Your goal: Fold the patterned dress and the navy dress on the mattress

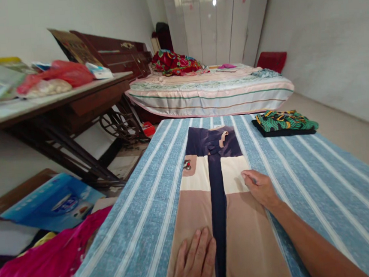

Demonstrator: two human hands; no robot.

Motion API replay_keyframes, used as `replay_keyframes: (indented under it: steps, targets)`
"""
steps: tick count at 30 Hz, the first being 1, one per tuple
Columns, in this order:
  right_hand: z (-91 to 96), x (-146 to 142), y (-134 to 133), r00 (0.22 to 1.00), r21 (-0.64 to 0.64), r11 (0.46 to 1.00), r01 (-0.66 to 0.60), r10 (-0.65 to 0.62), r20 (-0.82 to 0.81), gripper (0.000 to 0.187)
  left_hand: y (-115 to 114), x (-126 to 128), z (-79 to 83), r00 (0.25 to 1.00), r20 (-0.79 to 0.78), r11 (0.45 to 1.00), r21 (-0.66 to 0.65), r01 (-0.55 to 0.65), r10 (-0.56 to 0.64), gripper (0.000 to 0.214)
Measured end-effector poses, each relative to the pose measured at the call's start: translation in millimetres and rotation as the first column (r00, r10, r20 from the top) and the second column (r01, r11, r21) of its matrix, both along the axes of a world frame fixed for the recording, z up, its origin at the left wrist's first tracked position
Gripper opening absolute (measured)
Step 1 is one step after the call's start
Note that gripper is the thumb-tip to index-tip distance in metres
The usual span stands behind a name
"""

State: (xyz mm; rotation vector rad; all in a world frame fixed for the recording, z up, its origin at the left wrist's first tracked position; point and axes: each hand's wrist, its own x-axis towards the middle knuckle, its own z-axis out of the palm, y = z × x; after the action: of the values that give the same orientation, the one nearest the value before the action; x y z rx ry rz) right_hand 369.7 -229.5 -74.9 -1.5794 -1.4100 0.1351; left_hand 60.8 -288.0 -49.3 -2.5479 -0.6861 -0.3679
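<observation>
A folded garment point(208, 184) in brown, cream and navy blocks lies lengthwise on a blue striped sheet point(321, 187). My left hand point(195, 264) rests flat on its near brown part, fingers stretched out and open. My right hand point(260, 187) sits at the garment's right edge, where the cream block meets the brown one. Its fingers are curled and seem to pinch the cloth edge. A small cartoon patch point(187, 164) shows on the garment's left side.
A folded green patterned garment point(283, 122) lies at the sheet's far right. Pink cloth point(43, 267) is heaped at the near left, with a blue box point(51, 204) beside it. A dark table point(55, 106) stands at left, a made bed point(209, 91) beyond.
</observation>
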Motion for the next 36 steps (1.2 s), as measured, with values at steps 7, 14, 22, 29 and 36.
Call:
replay_keyframes:
  steps: [7,14,22,29,36]
  targets:
    - [-7.9,-0.1,-0.1,0.992,0.049,0.998,-0.033,0.027,0.119,0.022,10.1,0.9,-17.3,0.989,0.129,0.994,0.091,0.063,-0.075,0.052]
    - [31.6,-50.5,-9.5,0.923,-0.01,0.968,-0.251,0.243,0.298,0.026,42.6,-11.9,4.5,0.978,0.201,0.974,-0.226,-0.018,0.065,0.032]
    - [49.5,-94.7,15.4,0.93,-0.267,0.91,-0.316,0.353,0.105,0.023,129.7,21.5,39.4,0.96,0.026,0.871,-0.426,-0.243,0.28,0.036]
    - [33.1,-71.1,93.6,0.997,-0.445,0.893,0.071,-0.053,0.054,0.028,169.9,57.3,28.1,0.951,-0.061,0.849,-0.435,-0.299,0.304,0.043]
    - [37.0,-84.0,131.0,0.993,-0.464,0.879,0.111,-0.08,0.086,0.038,200.3,75.3,13.7,0.951,-0.02,0.86,-0.42,-0.288,0.309,0.044]
